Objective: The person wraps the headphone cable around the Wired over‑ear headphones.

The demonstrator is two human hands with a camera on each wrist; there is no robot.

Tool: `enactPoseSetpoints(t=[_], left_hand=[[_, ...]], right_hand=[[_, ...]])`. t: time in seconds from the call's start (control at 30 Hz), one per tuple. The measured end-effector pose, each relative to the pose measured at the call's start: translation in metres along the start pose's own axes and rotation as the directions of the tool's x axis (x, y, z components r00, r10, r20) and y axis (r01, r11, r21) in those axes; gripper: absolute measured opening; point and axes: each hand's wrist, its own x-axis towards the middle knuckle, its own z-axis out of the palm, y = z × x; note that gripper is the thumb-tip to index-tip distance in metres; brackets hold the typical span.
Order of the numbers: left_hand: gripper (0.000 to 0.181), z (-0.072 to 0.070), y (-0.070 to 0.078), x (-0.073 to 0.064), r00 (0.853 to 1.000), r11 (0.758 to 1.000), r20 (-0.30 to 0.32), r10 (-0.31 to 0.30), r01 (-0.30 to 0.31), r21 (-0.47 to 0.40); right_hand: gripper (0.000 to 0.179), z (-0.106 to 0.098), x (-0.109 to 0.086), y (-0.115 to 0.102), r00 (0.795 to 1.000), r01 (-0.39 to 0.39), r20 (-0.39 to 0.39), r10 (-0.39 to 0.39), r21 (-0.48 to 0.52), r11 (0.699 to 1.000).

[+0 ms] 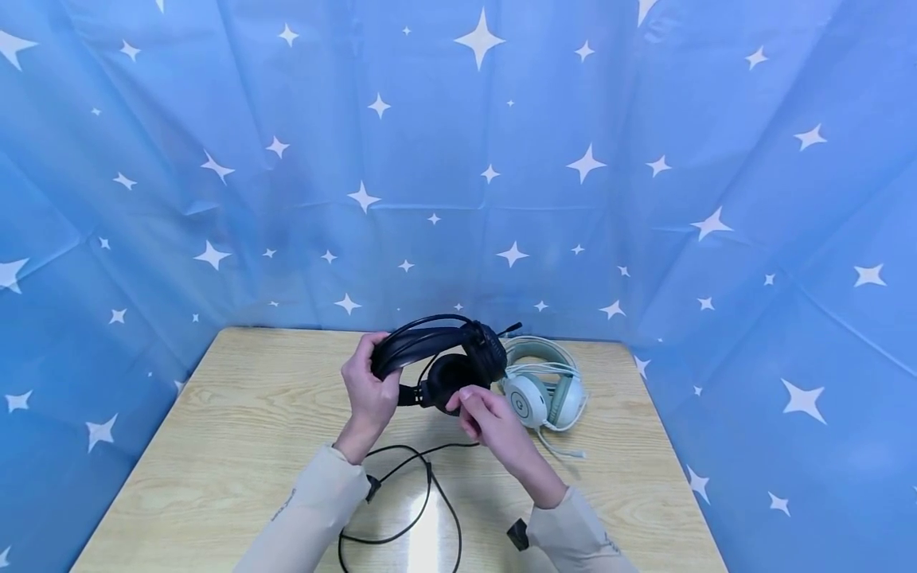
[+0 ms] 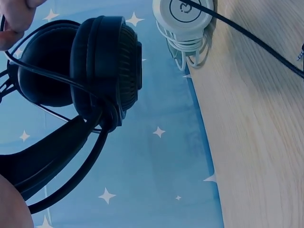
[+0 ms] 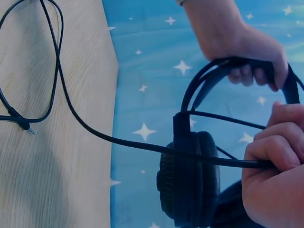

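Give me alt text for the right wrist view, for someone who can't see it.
A person's left hand grips the headband of black headphones while their curled right hand holds a black cable. The cable runs to a wooden table at left, where more of it lies looped; behind is a starry blue backdrop.

1 circled logo (image 1: 519, 405) on white earcup (image 1: 536, 391); print (image 1: 283, 505) on sleeves (image 1: 315, 493) too small to read.

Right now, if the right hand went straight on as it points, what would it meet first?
Likely the lower ear cup of the black headphones, just ahead of the right hand in the head view; depth there is unclear.
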Motion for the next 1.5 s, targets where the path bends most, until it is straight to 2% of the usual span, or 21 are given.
enactPoseSetpoints(t=[0.23,0.5,0.7,0.93,1.2,1.33,1.5], left_hand=[[0.030,-0.003,-0.004,-0.002,0.997,0.999,0.057,0.043,-0.043,0.012],[0.028,-0.005,-0.009,-0.002,0.998,0.999,0.059,0.024,-0.026,0.034],[0.028,-0.006,-0.010,-0.001,0.998,0.997,0.065,0.023,-0.027,0.068],[0.027,-0.015,-0.011,0.005,0.996,0.997,0.084,-0.030,0.023,0.080],[0.023,-0.022,-0.016,0.011,0.992,0.996,0.128,-0.007,-0.005,0.094],[0.023,-0.024,-0.017,0.012,0.991,0.995,0.131,0.005,-0.017,0.094],[0.024,-0.027,-0.017,0.015,0.989,0.994,0.145,0.022,-0.037,0.099]], right_hand=[[0.040,-0.008,0.000,-0.004,0.998,0.023,-0.058,-0.022,0.013,1.000],[0.033,-0.019,0.004,-0.008,0.995,0.075,-0.065,-0.079,-0.057,0.996],[0.036,-0.028,0.006,-0.014,0.993,0.055,-0.104,-0.057,-0.025,0.998],[0.038,-0.032,0.004,-0.014,0.991,0.013,-0.136,-0.011,0.009,1.000],[0.036,-0.036,0.006,-0.012,0.996,0.011,-0.090,-0.002,0.090,0.996],[0.035,-0.040,0.008,-0.012,0.995,0.025,-0.098,-0.024,0.011,1.000],[0.026,-0.046,0.011,-0.007,0.979,0.048,-0.190,-0.079,-0.160,0.986]])
